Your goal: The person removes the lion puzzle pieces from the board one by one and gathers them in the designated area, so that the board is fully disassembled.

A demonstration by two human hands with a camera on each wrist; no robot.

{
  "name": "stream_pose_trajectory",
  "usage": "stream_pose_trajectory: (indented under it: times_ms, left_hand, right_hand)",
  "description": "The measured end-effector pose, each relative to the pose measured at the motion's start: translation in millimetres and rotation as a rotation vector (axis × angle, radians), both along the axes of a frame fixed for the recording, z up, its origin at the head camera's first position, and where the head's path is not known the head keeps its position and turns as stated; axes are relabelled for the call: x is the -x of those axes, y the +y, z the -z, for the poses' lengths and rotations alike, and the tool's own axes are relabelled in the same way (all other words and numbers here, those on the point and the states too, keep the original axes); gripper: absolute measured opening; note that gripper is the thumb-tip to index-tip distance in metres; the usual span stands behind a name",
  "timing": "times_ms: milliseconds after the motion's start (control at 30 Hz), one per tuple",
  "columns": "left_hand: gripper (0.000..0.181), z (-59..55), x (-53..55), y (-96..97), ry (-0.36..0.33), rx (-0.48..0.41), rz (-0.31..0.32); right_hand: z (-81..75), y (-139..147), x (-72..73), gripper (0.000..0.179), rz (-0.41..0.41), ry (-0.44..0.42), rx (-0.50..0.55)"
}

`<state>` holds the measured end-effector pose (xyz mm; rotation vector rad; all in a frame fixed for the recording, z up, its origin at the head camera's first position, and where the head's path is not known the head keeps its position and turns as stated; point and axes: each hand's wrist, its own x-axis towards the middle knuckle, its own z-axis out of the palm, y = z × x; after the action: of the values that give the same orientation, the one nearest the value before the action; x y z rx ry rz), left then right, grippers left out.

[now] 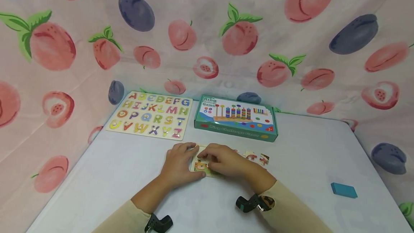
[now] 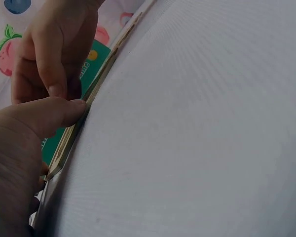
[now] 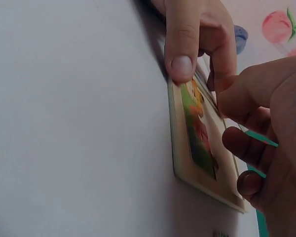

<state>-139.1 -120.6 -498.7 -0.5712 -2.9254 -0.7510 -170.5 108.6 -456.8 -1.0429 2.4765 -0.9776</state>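
A small wooden puzzle board [image 1: 195,166] with an animal picture in its recess lies flat on the table in front of me. My left hand [image 1: 179,164] grips its left side, thumb on the near edge and fingers at the far edge. In the right wrist view the left thumb [image 3: 182,61] presses on the board's rim. My right hand [image 1: 228,159] is bent over the board, its fingertips down at the picture. Whether a piece is between them is hidden. Loose puzzle pieces [image 1: 264,159] lie just right of the right hand, partly covered by it.
An alphabet board [image 1: 150,115] with colourful letters lies at the back left. Beside it is a green Ring Challenge Game box [image 1: 236,118]. A blue block [image 1: 344,190] rests on the right of the white table [image 1: 310,146]. A fruit-print cloth hangs behind.
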Motion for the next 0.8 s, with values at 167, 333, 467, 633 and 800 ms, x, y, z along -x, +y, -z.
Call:
stream_pose_trajectory:
  times_ms: [167,333,467,633,800]
  left_hand:
    - [0.089,-0.1,-0.5,-0.5,0.008,0.0,0.007]
    - [0.089,0.0,-0.8,-0.1,0.011,0.0,0.006]
    - [0.09,-0.9,-1.3,0.4,0.007,-0.003,0.006]
    - [0.089,-1.2,-1.1,0.5,0.009,-0.001,0.004]
    - [0.09,-2.2,-1.5,0.7,0.006,-0.004,0.007]
  right_hand:
    - [0.4,-12,1.1,0.039,-0.012,0.025,-0.109]
    - [-1.5,-18,-0.5,0.041,-0.001,0.044,-0.197]
    - [-3.1,-18,-2.2,0.04,0.017,0.042,-0.216]
    - [-5.6,-18,-2.6,0.041,0.039,0.053,-0.245]
    - [-7.2,-18,-2.8,0.039,0.042,0.045,-0.251]
